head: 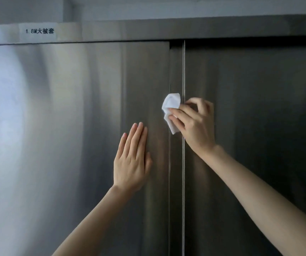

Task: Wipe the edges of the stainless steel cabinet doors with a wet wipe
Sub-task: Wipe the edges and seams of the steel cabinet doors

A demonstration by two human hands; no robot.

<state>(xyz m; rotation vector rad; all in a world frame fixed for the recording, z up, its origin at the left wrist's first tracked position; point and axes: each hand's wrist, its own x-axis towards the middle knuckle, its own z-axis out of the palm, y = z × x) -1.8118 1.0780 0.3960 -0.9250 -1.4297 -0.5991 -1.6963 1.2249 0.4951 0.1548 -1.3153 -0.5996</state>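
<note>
Two stainless steel sliding cabinet doors fill the view: the left door and the right door. They meet at a vertical edge strip right of centre. My right hand pinches a crumpled white wet wipe and holds it against the edge of the left door at mid height. My left hand lies flat with straight fingers on the left door, just left of that edge and below the wipe.
A steel top rail runs above the doors and carries a white paper label with printed text at the upper left. A dark gap shows above the right door. Bright light reflects on the left door's left part.
</note>
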